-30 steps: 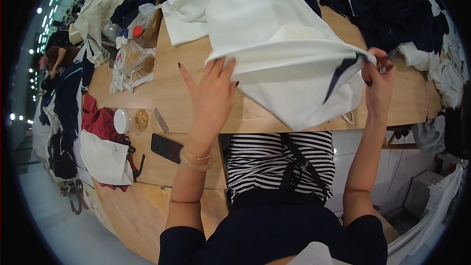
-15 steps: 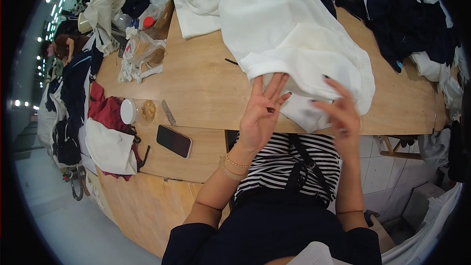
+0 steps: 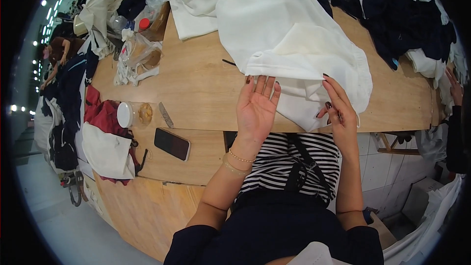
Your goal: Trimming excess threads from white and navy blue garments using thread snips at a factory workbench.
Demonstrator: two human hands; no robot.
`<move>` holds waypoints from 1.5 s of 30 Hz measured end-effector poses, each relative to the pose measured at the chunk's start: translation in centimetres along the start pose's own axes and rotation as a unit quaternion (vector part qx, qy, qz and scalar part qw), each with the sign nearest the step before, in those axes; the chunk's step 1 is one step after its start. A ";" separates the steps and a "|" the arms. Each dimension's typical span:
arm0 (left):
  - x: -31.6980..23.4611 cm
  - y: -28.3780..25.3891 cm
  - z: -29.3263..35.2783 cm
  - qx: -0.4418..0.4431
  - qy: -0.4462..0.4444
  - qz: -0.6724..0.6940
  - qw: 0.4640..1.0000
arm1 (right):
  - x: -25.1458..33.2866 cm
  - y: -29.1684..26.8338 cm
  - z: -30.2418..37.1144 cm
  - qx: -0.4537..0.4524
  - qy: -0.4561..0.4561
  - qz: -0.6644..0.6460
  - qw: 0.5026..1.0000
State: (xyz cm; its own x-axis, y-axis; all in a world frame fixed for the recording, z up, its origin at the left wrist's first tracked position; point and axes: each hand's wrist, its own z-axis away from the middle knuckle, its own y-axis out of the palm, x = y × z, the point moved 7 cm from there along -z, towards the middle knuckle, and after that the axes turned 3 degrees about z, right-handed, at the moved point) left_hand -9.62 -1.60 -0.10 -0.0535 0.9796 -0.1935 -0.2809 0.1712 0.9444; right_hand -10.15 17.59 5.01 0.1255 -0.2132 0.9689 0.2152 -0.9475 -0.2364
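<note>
A white garment [image 3: 274, 17] lies spread over the wooden table, its banded edge [image 3: 289, 72] turned toward me. My left hand [image 3: 257, 110] is palm up, with fingers stretched out and their tips at that edge. At the right end of the same edge is my right hand [image 3: 339, 110]. Its index finger reaches to the cloth, while the thumb and other fingers are bent and apart. Whether anything small sits in its curled fingers I cannot make out. A short white cord [image 3: 358, 120] hangs beside the right hand.
Left on the table [image 3: 191, 98] are a phone [image 3: 171, 143], a clear jar with a white lid [image 3: 125, 114], a grey blade-shaped tool [image 3: 166, 115], and red cloth [image 3: 100, 110]. Dark garments [image 3: 392, 14] are heaped at far right. Another person's hand [image 3: 455, 88] shows at the right edge.
My left hand has drawn slightly back and its fingers have straightened. My right hand, blurred before, has come to the garment's edge, which is now flatter. Another person's arm has appeared at right.
</note>
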 end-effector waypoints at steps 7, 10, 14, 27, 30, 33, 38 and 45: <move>0.7 2.3 0.5 -0.019 0.021 -0.083 0.996 | 0.2 -1.9 0.7 0.006 -0.024 0.084 0.996; 1.4 3.1 1.1 0.001 0.023 -0.127 0.992 | 1.4 -2.1 0.0 -0.098 0.025 -0.067 0.993; 1.3 3.6 1.7 -0.003 0.040 -0.169 0.985 | 2.6 0.1 -0.9 -0.022 0.114 -0.179 0.977; 1.9 4.5 2.4 -0.009 0.030 -0.195 0.980 | 2.9 1.9 -0.3 -0.011 0.078 -0.131 0.988; 2.0 4.3 2.5 -0.007 0.026 -0.190 0.981 | 2.8 2.0 -0.3 -0.006 0.087 -0.147 0.985; 2.0 4.4 2.6 0.001 0.026 -0.185 0.982 | 2.9 2.0 -0.2 -0.004 0.101 -0.164 0.981; 2.3 4.4 2.7 -0.011 0.011 -0.193 0.981 | 2.5 2.3 -0.1 -0.004 0.110 -0.087 0.990; 2.4 4.1 3.0 -0.007 0.008 -0.201 0.980 | 3.7 2.1 -0.5 -0.003 0.042 0.100 0.994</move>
State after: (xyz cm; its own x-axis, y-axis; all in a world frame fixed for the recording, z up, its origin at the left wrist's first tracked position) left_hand -8.06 1.73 4.08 0.0492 0.8314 -0.5535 -0.2958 0.5414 0.7870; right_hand -9.75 14.63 8.12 0.0831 -0.4171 0.9051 0.1884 -0.8852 -0.4253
